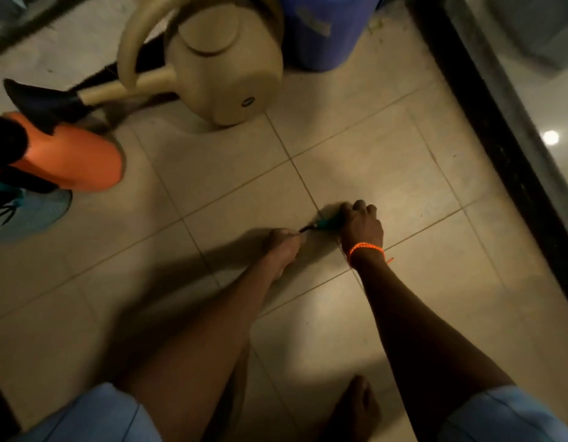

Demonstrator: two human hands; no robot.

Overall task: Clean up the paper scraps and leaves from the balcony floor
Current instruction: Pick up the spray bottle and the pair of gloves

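Crouching over the beige tiled balcony floor [388, 173], the left hand [284, 245] pinches a thin dark stem-like scrap [305, 229], while the right hand [360, 226] curls around a small teal scrap [324, 223] lying on a grout line. This appears to be the gathering step; next, both pieces likely need lifting clear and carrying to a bin.

Small teal scrap [317, 223], blurred, low on the beige tiled balcony floor [212, 173] beside a grout crossing. Thin dark strand [305, 229] trailing from its left end. Pinched between two hands; exact material unclear.
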